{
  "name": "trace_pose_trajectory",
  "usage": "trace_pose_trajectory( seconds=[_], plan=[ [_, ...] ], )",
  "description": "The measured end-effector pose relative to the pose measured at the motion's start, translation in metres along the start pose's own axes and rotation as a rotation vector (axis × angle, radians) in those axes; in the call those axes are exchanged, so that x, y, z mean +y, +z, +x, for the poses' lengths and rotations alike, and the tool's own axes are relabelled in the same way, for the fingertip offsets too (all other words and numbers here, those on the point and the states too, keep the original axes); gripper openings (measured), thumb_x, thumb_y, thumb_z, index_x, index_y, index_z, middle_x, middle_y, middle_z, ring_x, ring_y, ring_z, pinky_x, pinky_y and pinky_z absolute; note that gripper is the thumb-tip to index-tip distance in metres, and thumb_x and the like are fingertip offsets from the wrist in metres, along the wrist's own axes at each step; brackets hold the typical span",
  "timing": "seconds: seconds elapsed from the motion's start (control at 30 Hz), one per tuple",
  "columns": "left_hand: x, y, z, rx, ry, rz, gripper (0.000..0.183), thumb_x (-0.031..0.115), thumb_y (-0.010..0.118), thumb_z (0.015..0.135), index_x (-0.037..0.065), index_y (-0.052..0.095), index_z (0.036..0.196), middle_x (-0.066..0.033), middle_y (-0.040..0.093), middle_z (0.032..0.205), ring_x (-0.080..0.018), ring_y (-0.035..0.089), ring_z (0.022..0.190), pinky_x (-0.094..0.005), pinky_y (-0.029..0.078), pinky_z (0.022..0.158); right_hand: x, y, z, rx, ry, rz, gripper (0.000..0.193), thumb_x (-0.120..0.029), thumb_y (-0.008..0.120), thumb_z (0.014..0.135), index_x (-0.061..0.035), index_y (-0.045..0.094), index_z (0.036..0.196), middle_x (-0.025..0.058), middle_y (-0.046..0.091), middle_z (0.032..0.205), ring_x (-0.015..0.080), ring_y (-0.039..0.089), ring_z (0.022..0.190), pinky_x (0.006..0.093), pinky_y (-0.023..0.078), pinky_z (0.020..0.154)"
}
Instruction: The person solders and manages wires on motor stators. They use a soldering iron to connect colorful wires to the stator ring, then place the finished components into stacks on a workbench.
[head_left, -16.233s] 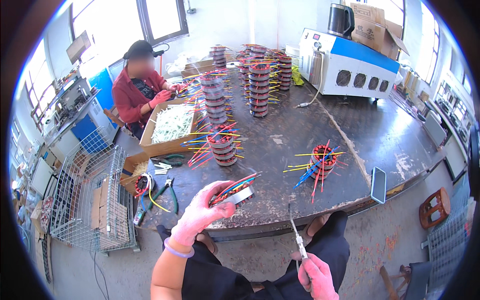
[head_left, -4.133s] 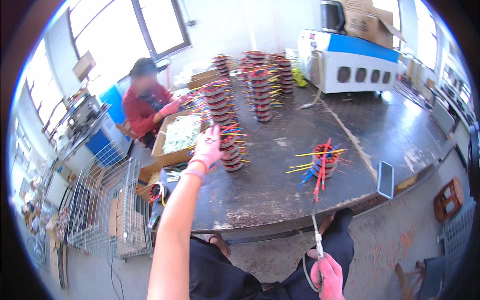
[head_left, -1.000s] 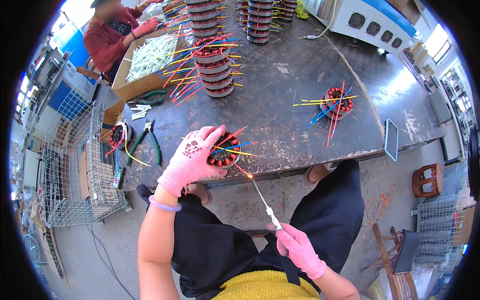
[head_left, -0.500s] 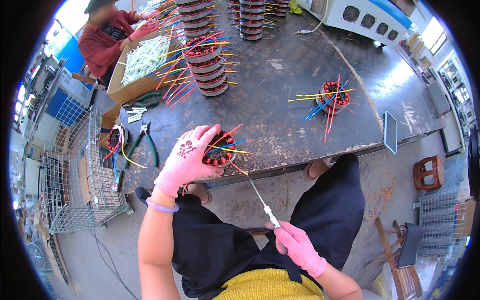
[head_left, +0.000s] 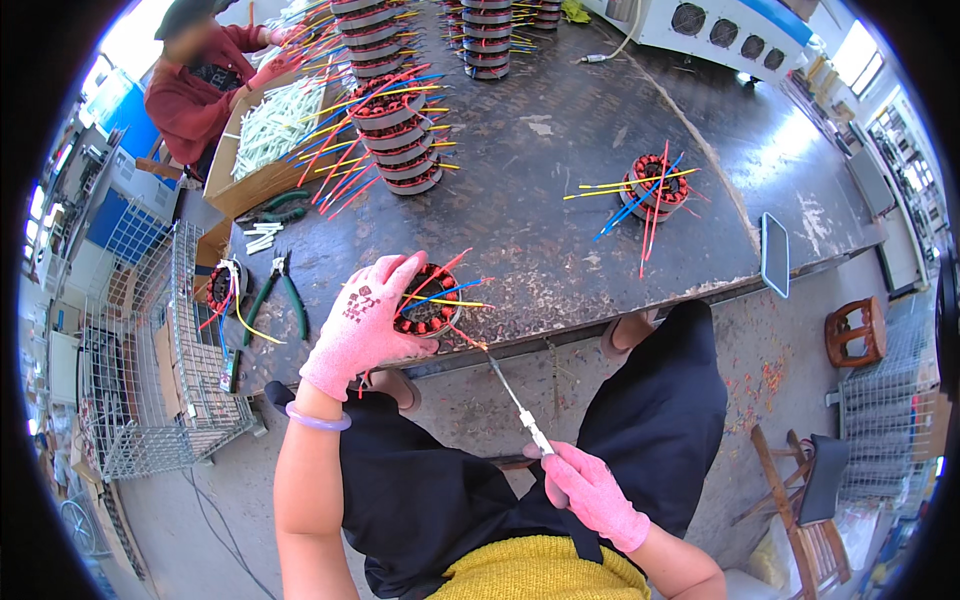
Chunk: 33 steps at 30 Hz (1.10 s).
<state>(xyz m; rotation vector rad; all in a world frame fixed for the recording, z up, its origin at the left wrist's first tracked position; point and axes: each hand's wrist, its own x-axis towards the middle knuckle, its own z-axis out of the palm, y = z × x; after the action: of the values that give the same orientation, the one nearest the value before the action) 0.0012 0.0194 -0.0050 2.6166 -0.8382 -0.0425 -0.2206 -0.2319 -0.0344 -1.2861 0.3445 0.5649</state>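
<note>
My left hand (head_left: 365, 325), in a pink glove, is closed on the rim of a motor stator (head_left: 432, 325) at the table's front edge. The stator is a ring of red-wound coils, with yellow, blue and red leads sticking out. My right hand (head_left: 590, 490), gloved in pink too, grips a slim tool (head_left: 532, 428) with a white handle section and a thin metal shaft. The shaft's tip meets the end of a reddish lead drawn out from the stator toward me, over the table edge. How tip and lead are joined is too small to tell.
Tall stacks of stators (head_left: 400, 150) rise at the back. Other stators stand right (head_left: 655, 190) and far left (head_left: 222, 288). Green-handled cutters (head_left: 290, 300), white tubes (head_left: 262, 238), a cardboard box (head_left: 225, 185) and a phone (head_left: 775, 255) lie around. A co-worker (head_left: 195, 100) sits back left.
The whole view has shifted slightly, so the scene sits a little further left. Both hands keep their hold on the stator and the tool, with the tip still at the lead.
</note>
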Motion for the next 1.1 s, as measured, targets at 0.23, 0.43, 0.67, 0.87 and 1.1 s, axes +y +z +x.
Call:
trace_pose_trajectory(
  seconds=[0.23,0.43,0.67,0.87,1.1],
  plan=[
    [0.0042,-0.0007,0.0004,-0.006,-0.019,0.017,0.1,0.028,0.089,0.055,0.004,0.046,0.141,-0.0169,0.052,0.134,-0.0379,0.052,0.121,-0.0435,0.042,0.104,-0.0009,-0.0022,-0.0015,0.004,-0.013,0.004,0.034,-0.022,0.046,0.105,0.0004,0.057,0.128,-0.003,0.043,0.068,0.0061,0.042,0.059,0.0239,0.036,0.056],
    [0.0034,-0.0004,-0.0007,-0.006,-0.028,0.026,0.101,0.029,0.09,0.054,0.003,0.046,0.141,-0.0171,0.052,0.134,-0.0379,0.052,0.12,-0.0433,0.042,0.104,-0.0007,-0.0002,0.0001,0.004,-0.007,0.0,0.034,-0.022,0.047,0.104,0.0003,0.057,0.128,-0.0026,0.045,0.068,0.0062,0.043,0.06,0.0238,0.037,0.056],
    [0.004,-0.0002,0.0006,-0.006,-0.02,0.019,0.101,0.029,0.09,0.054,0.003,0.046,0.141,-0.0169,0.052,0.133,-0.0381,0.053,0.12,-0.0429,0.042,0.103,0.0004,-0.0001,-0.001,0.017,-0.001,0.004,0.033,-0.021,0.047,0.104,0.0001,0.058,0.127,-0.0014,0.046,0.068,0.0069,0.045,0.06,0.0241,0.038,0.057],
    [0.0049,-0.0019,0.0006,-0.018,-0.026,0.012,0.102,0.028,0.09,0.053,0.002,0.046,0.141,-0.0175,0.052,0.134,-0.0387,0.052,0.121,-0.0428,0.042,0.104,-0.002,0.0007,-0.0011,0.008,0.019,0.059,0.034,-0.022,0.048,0.104,0.0006,0.057,0.127,-0.0024,0.049,0.07,0.0061,0.045,0.061,0.0228,0.038,0.057],
    [0.0013,0.0,0.0001,-0.014,-0.031,0.007,0.098,0.03,0.088,0.056,0.002,0.046,0.14,-0.0168,0.052,0.132,-0.0379,0.052,0.12,-0.0437,0.041,0.104,-0.0007,0.0003,-0.0006,0.0,0.011,0.034,0.034,-0.023,0.048,0.104,0.0005,0.057,0.127,-0.0029,0.049,0.071,0.0059,0.044,0.061,0.0229,0.037,0.057]
  ],
)
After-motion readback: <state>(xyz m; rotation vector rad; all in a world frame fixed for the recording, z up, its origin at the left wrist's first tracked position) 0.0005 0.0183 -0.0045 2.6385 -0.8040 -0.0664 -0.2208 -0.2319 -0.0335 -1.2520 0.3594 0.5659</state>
